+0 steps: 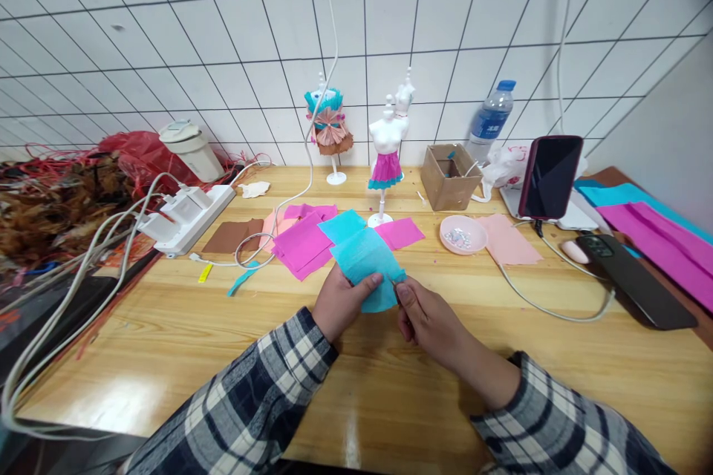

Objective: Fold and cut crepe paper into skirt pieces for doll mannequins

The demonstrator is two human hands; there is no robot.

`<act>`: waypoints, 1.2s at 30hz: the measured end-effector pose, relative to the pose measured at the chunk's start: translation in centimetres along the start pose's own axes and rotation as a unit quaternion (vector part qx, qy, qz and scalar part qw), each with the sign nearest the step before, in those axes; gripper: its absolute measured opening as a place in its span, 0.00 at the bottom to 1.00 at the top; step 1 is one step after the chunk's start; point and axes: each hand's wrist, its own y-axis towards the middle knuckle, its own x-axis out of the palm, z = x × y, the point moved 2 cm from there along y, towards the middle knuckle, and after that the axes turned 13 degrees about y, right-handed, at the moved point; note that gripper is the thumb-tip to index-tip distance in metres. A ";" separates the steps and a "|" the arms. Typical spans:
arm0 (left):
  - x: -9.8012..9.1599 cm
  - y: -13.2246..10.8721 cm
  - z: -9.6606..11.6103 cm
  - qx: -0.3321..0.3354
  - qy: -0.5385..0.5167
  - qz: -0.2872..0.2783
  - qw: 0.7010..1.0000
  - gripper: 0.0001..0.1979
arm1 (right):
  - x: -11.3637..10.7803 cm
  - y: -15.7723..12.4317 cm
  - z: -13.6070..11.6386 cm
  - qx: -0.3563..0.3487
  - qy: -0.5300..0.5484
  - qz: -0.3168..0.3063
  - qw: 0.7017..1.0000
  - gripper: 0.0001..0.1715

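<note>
A turquoise sheet of crepe paper [365, 256] is held up between my two hands above the wooden table. My left hand [342, 300] grips its lower left part, thumb on top. At its right edge, the fingers of my right hand [420, 312] pinch the paper, which looks gathered there. Behind it lie another turquoise piece [342, 225] and magenta crepe paper pieces [304, 245]. A small white mannequin [385, 137] wears a magenta skirt with a turquoise hem. Further left, a second mannequin [328, 126] wears a turquoise, peach and brown paper dress.
A pink dish [463, 234] with small shiny bits, a cardboard box [450, 177] and a water bottle [491, 119] stand right of the mannequins. Phones [551, 177] are at the right. A power strip [186, 219] and white cables lie left, beside a cup [192, 148].
</note>
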 end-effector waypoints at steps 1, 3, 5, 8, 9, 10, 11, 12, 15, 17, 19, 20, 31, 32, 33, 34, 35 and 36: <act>0.0 0.0 0.0 0.000 0.000 -0.001 1.000 0.20 | 0.0 0.0 0.0 0.002 -0.001 0.001 1.000 0.23; 0.0 0.1 -0.1 0.000 0.003 -0.002 1.000 0.21 | 0.0 0.1 0.0 0.005 -0.002 0.001 1.000 0.23; 0.0 0.1 -0.1 0.001 0.000 -0.002 1.000 0.21 | 0.0 0.1 0.1 0.009 -0.002 -0.004 1.000 0.23; 0.0 0.2 -0.2 0.004 -0.005 -0.003 1.000 0.21 | 0.1 0.1 0.3 0.014 0.007 -0.012 1.000 0.24; 0.0 0.2 -0.2 0.007 0.001 -0.006 1.000 0.21 | 0.1 0.0 0.4 0.015 0.010 -0.012 1.000 0.24; 0.0 0.1 -0.2 0.010 0.010 -0.011 1.000 0.21 | 0.2 0.0 0.4 0.016 0.014 -0.012 1.000 0.24; 0.0 0.1 -0.2 0.014 0.021 -0.016 1.000 0.21 | 0.2 0.0 0.4 0.016 0.018 -0.010 1.000 0.24; 0.0 0.1 -0.2 0.019 0.031 -0.021 0.999 0.20 | 0.2 -0.1 0.3 0.016 0.022 -0.008 1.000 0.24; 0.1 0.0 -0.3 0.026 0.043 -0.030 0.998 0.20 | 0.2 -0.1 0.2 0.014 0.034 0.004 0.999 0.24; 0.2 -0.1 -0.4 0.023 0.044 -0.029 0.998 0.21 | 0.2 -0.1 0.2 0.014 0.038 0.007 0.999 0.24; 0.3 -0.1 -0.5 0.020 0.047 -0.027 0.998 0.23 | 0.3 0.0 0.2 0.012 0.038 0.007 0.999 0.24; 0.3 -0.1 -0.5 0.020 0.048 -0.025 0.998 0.23 | 0.3 0.0 0.2 0.011 0.037 0.008 0.999 0.24; 0.4 -0.2 0.3 0.029 0.002 -0.010 1.000 0.21 | 0.1 -0.1 -0.5 0.006 0.011 0.018 1.000 0.22; 0.3 -0.2 0.3 0.034 -0.007 0.005 0.999 0.21 | 0.0 -0.2 -0.6 0.005 0.009 0.017 1.000 0.22; 0.2 0.0 0.3 0.036 -0.015 0.018 0.999 0.21 | 0.0 -0.2 -0.6 0.004 0.006 0.016 1.000 0.22; 0.1 0.1 0.3 0.034 -0.019 0.026 0.999 0.20 | 0.0 -0.2 -0.6 0.002 0.002 0.014 1.000 0.22; 0.1 0.1 0.2 0.030 -0.019 0.030 0.999 0.21 | 0.0 -0.2 -0.6 0.001 0.000 0.013 1.000 0.23; 0.1 0.2 0.2 0.026 -0.016 0.028 0.999 0.21 | 0.0 -0.2 -0.5 0.000 0.000 0.012 1.000 0.23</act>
